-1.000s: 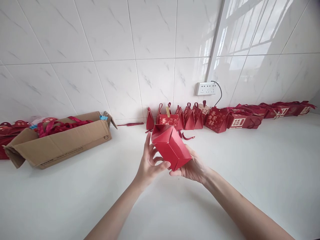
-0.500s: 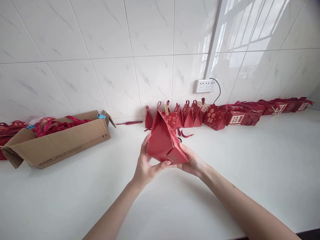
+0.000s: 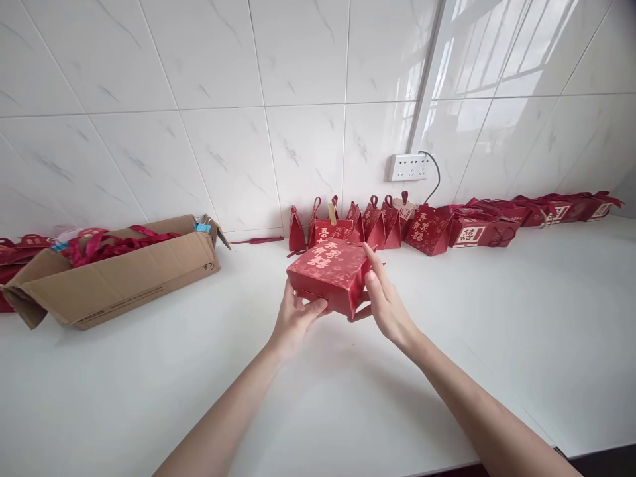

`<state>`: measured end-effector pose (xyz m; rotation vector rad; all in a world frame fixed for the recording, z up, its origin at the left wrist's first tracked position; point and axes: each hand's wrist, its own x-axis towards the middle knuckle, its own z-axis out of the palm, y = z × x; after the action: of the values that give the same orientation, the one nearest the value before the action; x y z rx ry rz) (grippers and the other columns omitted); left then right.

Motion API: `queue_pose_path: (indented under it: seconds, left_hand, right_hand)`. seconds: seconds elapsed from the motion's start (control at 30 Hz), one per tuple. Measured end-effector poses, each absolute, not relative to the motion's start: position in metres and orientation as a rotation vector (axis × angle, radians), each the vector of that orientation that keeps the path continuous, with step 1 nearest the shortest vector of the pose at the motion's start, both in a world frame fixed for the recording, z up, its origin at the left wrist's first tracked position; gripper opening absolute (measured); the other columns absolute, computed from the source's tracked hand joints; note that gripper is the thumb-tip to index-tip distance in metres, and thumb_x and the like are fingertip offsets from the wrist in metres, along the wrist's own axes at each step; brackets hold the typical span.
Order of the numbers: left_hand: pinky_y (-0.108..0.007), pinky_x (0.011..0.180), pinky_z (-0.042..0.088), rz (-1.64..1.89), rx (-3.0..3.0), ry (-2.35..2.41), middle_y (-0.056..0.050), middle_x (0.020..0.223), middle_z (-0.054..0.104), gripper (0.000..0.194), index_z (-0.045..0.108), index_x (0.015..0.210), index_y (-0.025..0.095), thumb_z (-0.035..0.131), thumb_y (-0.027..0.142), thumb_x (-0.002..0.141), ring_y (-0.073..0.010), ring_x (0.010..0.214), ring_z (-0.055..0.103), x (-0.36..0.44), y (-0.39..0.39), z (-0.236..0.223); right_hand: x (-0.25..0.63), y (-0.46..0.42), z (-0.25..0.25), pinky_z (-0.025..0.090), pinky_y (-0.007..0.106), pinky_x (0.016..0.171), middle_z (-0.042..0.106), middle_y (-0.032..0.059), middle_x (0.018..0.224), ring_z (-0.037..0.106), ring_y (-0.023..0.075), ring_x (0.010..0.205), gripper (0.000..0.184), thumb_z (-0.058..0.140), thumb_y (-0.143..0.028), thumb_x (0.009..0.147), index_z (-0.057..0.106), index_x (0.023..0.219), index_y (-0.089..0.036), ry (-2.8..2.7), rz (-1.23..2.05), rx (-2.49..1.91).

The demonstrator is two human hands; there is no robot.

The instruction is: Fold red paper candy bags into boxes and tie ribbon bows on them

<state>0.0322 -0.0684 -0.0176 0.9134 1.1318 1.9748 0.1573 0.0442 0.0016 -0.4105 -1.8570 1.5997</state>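
Note:
A red paper gift box [image 3: 328, 268] with pale printed characters and a floral pattern is held above the white table, tilted so its printed face points up. My left hand [image 3: 293, 324] grips its lower left edge, thumb on the near side and the other fingers partly hidden underneath. On the opposite side, my right hand [image 3: 387, 301] rests its fingers along the right end, with some fingers below the box. Just behind stands another printed red box [image 3: 325, 230], partly covered by the held one.
Several red triangular boxes [image 3: 372, 225] with ribbon loops line the tiled wall. Further right are red boxes with white labels [image 3: 470, 235]. An open cardboard box [image 3: 144, 285] of red ribbons stands left. A power strip [image 3: 410, 167] with a cable is on the wall.
Both hands have turned the red box over: its plain folded bottom and side faced me before, and now the printed face shows upward. My right hand has shifted up along its right end.

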Motion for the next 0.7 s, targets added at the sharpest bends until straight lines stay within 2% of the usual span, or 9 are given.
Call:
queue_pose_path:
  seconds: [0.1, 0.17, 0.23, 0.3, 0.43, 0.53, 0.6, 0.7]
  left_hand:
    - [-0.023, 0.082, 0.054, 1.853, 0.669, 0.847, -0.004, 0.112, 0.060, 0.045, 0.052, 0.111, 0.021, 0.073, 0.028, 0.071, -0.0151, 0.097, 0.062, 0.026, -0.070, -0.020]
    - [-0.016, 0.073, 0.054, 1.831, 0.528, 0.745, -0.003, 0.102, 0.064, 0.034, 0.057, 0.103, 0.018, 0.071, 0.026, 0.073, -0.0107, 0.084, 0.063, 0.024, -0.072, -0.022]
    - [-0.015, 0.068, 0.054, 1.839, 0.460, 0.717, -0.002, 0.092, 0.066, 0.026, 0.060, 0.098, 0.017, 0.069, 0.021, 0.074, -0.0083, 0.074, 0.063, 0.024, -0.073, -0.022]
    - [-0.016, 0.071, 0.055, 1.854, 0.489, 0.740, -0.002, 0.094, 0.066, 0.024, 0.060, 0.096, 0.017, 0.068, 0.021, 0.074, -0.0091, 0.077, 0.063, 0.026, -0.073, -0.021]
    - [-0.021, 0.079, 0.054, 2.009, 0.719, 0.979, 0.000, 0.102, 0.064, 0.035, 0.056, 0.102, 0.023, 0.072, 0.029, 0.072, -0.0123, 0.091, 0.063, 0.031, -0.068, -0.018]
    - [-0.024, 0.069, 0.054, 2.077, 0.938, 1.421, 0.002, 0.094, 0.063, 0.042, 0.050, 0.107, 0.025, 0.072, 0.032, 0.072, -0.0126, 0.077, 0.065, 0.038, -0.068, -0.015]
    - [-0.025, 0.064, 0.052, 2.015, 1.039, 1.655, 0.002, 0.088, 0.062, 0.040, 0.049, 0.108, 0.024, 0.067, 0.036, 0.075, -0.0115, 0.063, 0.064, 0.042, -0.071, -0.015]
    - [-0.028, 0.066, 0.051, 1.964, 1.092, 1.784, 0.002, 0.076, 0.061, 0.039, 0.049, 0.111, 0.021, 0.060, 0.043, 0.080, -0.0131, 0.057, 0.063, 0.046, -0.076, -0.014]
  right_hand:
    - [0.160, 0.039, -0.001, 0.058, 0.041, 0.061, 0.059, 0.0064, 0.092, 0.058, 0.0167, 0.064, 0.067, 0.032, -0.059, 0.089, 0.012, 0.145, -0.029, -2.017, 1.253, -0.287]
    - [0.162, 0.035, -0.003, 0.057, 0.042, 0.065, 0.058, 0.0092, 0.099, 0.058, 0.0200, 0.074, 0.068, 0.034, -0.056, 0.089, 0.010, 0.146, -0.026, -2.113, 1.062, -0.142]
    - [0.163, 0.032, -0.004, 0.057, 0.041, 0.067, 0.055, 0.0122, 0.110, 0.056, 0.0239, 0.090, 0.070, 0.037, -0.053, 0.089, 0.007, 0.146, -0.024, -2.168, 0.972, -0.015]
    - [0.163, 0.030, -0.004, 0.057, 0.039, 0.067, 0.052, 0.0136, 0.118, 0.055, 0.0245, 0.095, 0.069, 0.038, -0.053, 0.089, 0.008, 0.145, -0.024, -2.186, 0.973, 0.009]
    - [0.162, 0.032, -0.004, 0.056, 0.040, 0.064, 0.045, 0.0146, 0.128, 0.058, 0.0234, 0.088, 0.072, 0.044, -0.058, 0.084, 0.013, 0.141, -0.026, -2.150, 1.151, -0.242]
    - [0.158, 0.036, -0.001, 0.058, 0.037, 0.061, 0.041, 0.0120, 0.133, 0.054, 0.0254, 0.102, 0.070, 0.041, -0.061, 0.085, 0.009, 0.139, -0.031, -1.978, 1.537, -0.363]
    - [0.155, 0.038, 0.002, 0.059, 0.035, 0.056, 0.041, 0.0103, 0.133, 0.053, 0.0253, 0.105, 0.062, 0.032, -0.063, 0.086, 0.018, 0.137, -0.032, -1.828, 1.792, -0.376]
    - [0.152, 0.039, 0.004, 0.059, 0.034, 0.050, 0.050, 0.0106, 0.124, 0.056, 0.0238, 0.093, 0.059, 0.025, -0.067, 0.086, 0.040, 0.126, -0.027, -1.709, 1.996, -0.397]
